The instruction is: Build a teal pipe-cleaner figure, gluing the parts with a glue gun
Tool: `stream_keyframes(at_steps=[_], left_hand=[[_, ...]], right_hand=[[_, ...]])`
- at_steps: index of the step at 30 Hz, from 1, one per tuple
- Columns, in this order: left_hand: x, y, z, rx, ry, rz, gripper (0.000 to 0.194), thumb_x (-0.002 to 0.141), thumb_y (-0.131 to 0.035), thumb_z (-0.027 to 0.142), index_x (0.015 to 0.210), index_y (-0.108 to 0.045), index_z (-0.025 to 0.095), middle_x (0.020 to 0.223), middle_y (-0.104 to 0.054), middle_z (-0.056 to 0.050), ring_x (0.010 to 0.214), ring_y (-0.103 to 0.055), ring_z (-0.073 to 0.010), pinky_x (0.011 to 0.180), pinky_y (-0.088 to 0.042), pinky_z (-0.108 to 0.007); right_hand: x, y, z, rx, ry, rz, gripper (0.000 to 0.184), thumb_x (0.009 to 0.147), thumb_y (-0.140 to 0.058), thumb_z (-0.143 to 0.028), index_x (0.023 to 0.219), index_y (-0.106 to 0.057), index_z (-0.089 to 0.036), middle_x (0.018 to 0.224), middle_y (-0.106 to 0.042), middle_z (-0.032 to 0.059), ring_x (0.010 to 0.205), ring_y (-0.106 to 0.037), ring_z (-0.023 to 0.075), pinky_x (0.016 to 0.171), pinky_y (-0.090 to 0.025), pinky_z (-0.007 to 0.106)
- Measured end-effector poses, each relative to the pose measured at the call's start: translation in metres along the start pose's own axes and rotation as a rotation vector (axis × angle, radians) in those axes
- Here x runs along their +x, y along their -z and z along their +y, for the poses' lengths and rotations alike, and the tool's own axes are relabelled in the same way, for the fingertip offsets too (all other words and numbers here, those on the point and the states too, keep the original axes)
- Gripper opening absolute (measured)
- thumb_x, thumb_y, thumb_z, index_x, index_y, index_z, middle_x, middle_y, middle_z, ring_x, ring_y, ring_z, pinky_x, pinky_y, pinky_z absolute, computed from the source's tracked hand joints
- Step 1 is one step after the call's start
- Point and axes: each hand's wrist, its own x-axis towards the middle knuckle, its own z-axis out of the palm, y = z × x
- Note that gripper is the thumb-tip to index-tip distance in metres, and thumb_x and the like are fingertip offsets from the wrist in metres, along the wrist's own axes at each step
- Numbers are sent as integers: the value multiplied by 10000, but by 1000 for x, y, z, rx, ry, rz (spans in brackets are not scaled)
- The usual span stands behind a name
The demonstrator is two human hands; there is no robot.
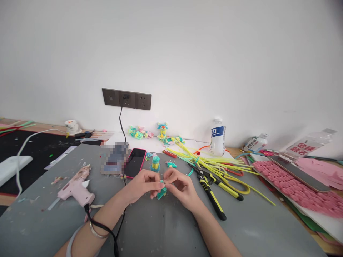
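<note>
The left grip (148,184) is closed, thumb against curled fingers, on a small teal piece (161,194). The piece sits at the left fingertips and hangs just below where the two hands meet. The right grip (180,185) has its thumb and forefinger bent together at the piece's top edge; I cannot tell whether they pinch it.

Toward 12 o'clock stands a teal-and-yellow model (155,163), with a loose teal part (172,165) near 1 o'clock. A pink-edged phone (136,162) lies toward 11, its screen dark. Pliers (207,188) lie at 3, and a glue gun (77,191) at 9 on the grey desk (166,232).

Between 1 and 2 o'clock, an upright bottle (217,139) has a blue-and-white label showing the character 力, the rest turned away. A clear bottle (308,142) farther off at 2 carries red lettering too distorted to read.

Fingers hide most of the held piece. A pixelated patch (114,159) near 10 is unrecognizable, and the frame cuts off a white device (14,167) at far 9 and both forearms.
</note>
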Motion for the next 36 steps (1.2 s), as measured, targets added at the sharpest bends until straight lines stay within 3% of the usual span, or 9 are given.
stream_keyframes(at_steps=[9,16,27,36], left_hand=[[0,-2,3,-17,-4,65,446,706,-838,502,576,-629,130,526,-575,14,471,-507,-80,481,-411,-212],[1,-1,2,5,-14,80,444,700,-840,507,582,-634,131,476,-543,27,444,-472,-73,451,-383,-198],[1,0,1,73,-78,110,363,758,-803,460,685,-638,146,447,-543,48,396,-456,-73,410,-370,-191],[3,0,1,62,-65,149,374,750,-807,479,764,-731,114,601,-692,-46,536,-659,-143,473,-487,-210]], right_hand=[[1,1,-5,-137,67,-31,169,945,-629,-316,811,-635,-214,876,-609,74,789,-586,199,675,-504,339],[0,-2,-1,-377,205,80,119,893,-694,-184,782,-667,-219,793,-642,49,660,-585,166,574,-485,294],[1,1,3,-219,106,138,130,904,-694,-294,800,-721,-221,743,-653,50,689,-613,190,607,-494,315],[2,2,0,-361,185,123,140,924,-646,-190,803,-709,-219,767,-659,52,677,-608,179,597,-474,306]])
